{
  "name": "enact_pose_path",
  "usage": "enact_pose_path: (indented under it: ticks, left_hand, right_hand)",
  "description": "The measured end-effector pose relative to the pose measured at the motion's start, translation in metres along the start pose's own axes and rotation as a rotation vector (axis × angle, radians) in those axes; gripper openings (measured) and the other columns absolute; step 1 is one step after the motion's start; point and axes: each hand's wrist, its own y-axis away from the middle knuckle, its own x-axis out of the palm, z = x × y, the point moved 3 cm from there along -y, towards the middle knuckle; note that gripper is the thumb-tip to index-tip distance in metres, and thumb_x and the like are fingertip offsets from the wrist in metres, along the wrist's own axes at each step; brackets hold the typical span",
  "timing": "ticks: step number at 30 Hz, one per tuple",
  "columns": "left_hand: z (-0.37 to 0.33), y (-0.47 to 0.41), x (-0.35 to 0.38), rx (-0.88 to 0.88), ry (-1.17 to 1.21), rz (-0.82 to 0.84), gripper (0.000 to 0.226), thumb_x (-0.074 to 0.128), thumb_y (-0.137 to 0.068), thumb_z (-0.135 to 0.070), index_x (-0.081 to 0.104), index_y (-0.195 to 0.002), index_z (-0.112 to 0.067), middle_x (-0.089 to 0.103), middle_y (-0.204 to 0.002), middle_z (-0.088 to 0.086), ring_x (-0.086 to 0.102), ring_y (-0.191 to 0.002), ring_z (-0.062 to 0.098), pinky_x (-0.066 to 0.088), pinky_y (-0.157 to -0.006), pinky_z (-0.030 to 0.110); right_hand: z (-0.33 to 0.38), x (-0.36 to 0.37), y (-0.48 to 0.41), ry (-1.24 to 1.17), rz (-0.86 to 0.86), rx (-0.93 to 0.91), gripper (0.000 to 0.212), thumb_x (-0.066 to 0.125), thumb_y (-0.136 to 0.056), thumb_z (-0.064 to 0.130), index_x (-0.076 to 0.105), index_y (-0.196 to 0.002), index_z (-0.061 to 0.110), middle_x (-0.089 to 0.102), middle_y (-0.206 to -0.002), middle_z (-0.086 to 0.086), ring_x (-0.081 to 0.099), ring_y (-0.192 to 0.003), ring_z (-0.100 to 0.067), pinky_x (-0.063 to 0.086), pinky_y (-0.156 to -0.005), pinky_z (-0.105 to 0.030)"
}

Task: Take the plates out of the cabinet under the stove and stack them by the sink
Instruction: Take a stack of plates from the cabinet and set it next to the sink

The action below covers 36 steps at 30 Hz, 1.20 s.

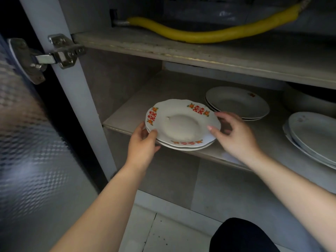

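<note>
Three stacks of white plates sit on the lower shelf [236, 157] of an open cabinet. Nearest the front left edge is the decorated stack [181, 124]. Its scalloped top plate carries red double-happiness characters flanked by orange flowers at three places round the rim. The left hand [143, 144] grips this stack at its left rim, with the thumb on top and the other fingers hidden underneath. The right hand [236, 137] is at the opposite rim with its fingers [221, 114] spread and loosely bent. Its thumb tip touches the rim, and nothing is clasped.

Just behind to the right is a plainer stack [236, 104] with one small red-and-orange mark on its rim, too small to read. A third stack [314, 135] lies at the right edge of the view, and a dark vessel [309, 99] shows behind it.

On the upper shelf [181, 51], which is grey and worn along its front edge, a yellow hose [209, 36] curves out from a metal fitting. A steel hinge [60, 51] joins the frame to the open door [27, 142], whose inner face has a shiny embossed pattern. Below the cabinet is pale tiled floor [163, 233], with a dark-clothed knee [241, 237] over it.
</note>
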Motion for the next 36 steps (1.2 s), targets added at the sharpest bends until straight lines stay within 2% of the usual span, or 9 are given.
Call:
enact_pose_path:
  ticks: [3, 8, 12, 17, 21, 23, 26, 32, 36]
  left_hand:
    - [-0.002, -0.001, 0.003, -0.024, 0.079, 0.002, 0.035, 0.047, -0.092, 0.0, 0.048, -0.115, -0.026, 0.061, -0.101, -0.009, 0.059, -0.089, 0.002, 0.055, -0.062, 0.014]
    - [-0.001, -0.001, 0.0, -0.038, 0.086, 0.005, 0.044, 0.048, -0.089, 0.004, 0.05, -0.13, -0.013, 0.063, -0.12, 0.002, 0.062, -0.102, 0.012, 0.057, -0.067, 0.019]
    - [-0.002, 0.008, -0.003, -0.051, 0.072, -0.001, 0.046, 0.048, -0.09, 0.005, 0.046, -0.131, -0.015, 0.061, -0.122, 0.003, 0.061, -0.105, 0.016, 0.058, -0.065, 0.02]
    - [0.0, 0.012, -0.009, -0.087, 0.054, -0.009, 0.05, 0.051, -0.087, 0.005, 0.043, -0.133, -0.013, 0.061, -0.122, 0.004, 0.06, -0.107, 0.019, 0.058, -0.062, 0.022]
    - [-0.003, 0.009, -0.011, -0.055, -0.045, 0.017, 0.062, 0.056, -0.086, 0.0, 0.035, -0.14, -0.022, 0.057, -0.12, -0.004, 0.061, -0.105, 0.016, 0.058, -0.065, 0.022]
    - [-0.005, 0.006, -0.011, -0.016, -0.097, 0.033, 0.066, 0.056, -0.084, -0.001, 0.034, -0.141, -0.025, 0.057, -0.116, -0.009, 0.062, -0.101, 0.013, 0.058, -0.068, 0.024]
    - [-0.007, 0.003, -0.011, -0.012, -0.111, 0.059, 0.055, 0.055, -0.084, 0.001, 0.046, -0.132, -0.025, 0.061, -0.107, -0.013, 0.065, -0.095, 0.012, 0.058, -0.066, 0.023]
    - [-0.009, 0.008, -0.012, -0.011, -0.124, 0.081, 0.043, 0.055, -0.083, 0.004, 0.049, -0.108, -0.03, 0.059, -0.094, -0.017, 0.064, -0.094, 0.014, 0.057, -0.068, 0.027]
    - [-0.009, 0.013, -0.014, -0.018, -0.121, 0.067, 0.043, 0.056, -0.082, 0.003, 0.05, -0.113, -0.027, 0.059, -0.098, -0.015, 0.064, -0.095, 0.014, 0.058, -0.062, 0.024]
  right_hand:
    - [0.003, 0.006, -0.008, -0.115, 0.079, 0.236, 0.047, 0.069, -0.083, 0.021, 0.053, -0.127, 0.016, 0.062, -0.119, -0.001, 0.055, -0.093, -0.008, 0.044, -0.076, -0.02]
    - [0.008, 0.008, -0.011, -0.155, 0.034, 0.372, 0.049, 0.069, -0.081, 0.01, 0.052, -0.128, 0.014, 0.06, -0.126, -0.005, 0.058, -0.108, -0.02, 0.042, -0.081, -0.025]
    - [0.011, 0.005, -0.007, -0.128, 0.036, 0.39, 0.053, 0.07, -0.08, 0.008, 0.052, -0.129, 0.015, 0.059, -0.127, -0.003, 0.054, -0.1, -0.013, 0.041, -0.081, -0.022]
    - [0.004, 0.003, 0.002, -0.127, 0.071, 0.421, 0.06, 0.075, -0.076, 0.013, 0.05, -0.13, 0.02, 0.056, -0.13, 0.0, 0.056, -0.107, -0.017, 0.045, -0.081, -0.028]
    - [0.002, 0.0, 0.0, -0.198, 0.079, 0.456, 0.064, 0.072, -0.079, 0.016, 0.044, -0.136, 0.018, 0.052, -0.135, 0.0, 0.053, -0.117, -0.021, 0.041, -0.082, -0.028]
    - [0.003, 0.0, -0.001, -0.246, 0.078, 0.468, 0.058, 0.069, -0.082, 0.014, 0.046, -0.134, 0.017, 0.054, -0.133, 0.0, 0.054, -0.109, -0.017, 0.041, -0.081, -0.026]
    - [0.004, 0.001, -0.001, -0.264, 0.099, 0.45, 0.047, 0.067, -0.083, 0.01, 0.053, -0.128, 0.019, 0.058, -0.127, 0.001, 0.052, -0.096, -0.009, 0.042, -0.076, -0.025]
    - [-0.001, 0.0, 0.007, -0.301, 0.099, 0.48, 0.048, 0.069, -0.08, 0.006, 0.054, -0.124, 0.018, 0.059, -0.125, 0.0, 0.056, -0.101, -0.014, 0.052, -0.087, -0.035]
    - [0.0, 0.002, 0.011, -0.439, 0.097, 0.544, 0.047, 0.069, -0.08, 0.004, 0.055, -0.124, 0.016, 0.064, -0.116, -0.001, 0.064, -0.096, -0.019, 0.055, -0.079, -0.035]
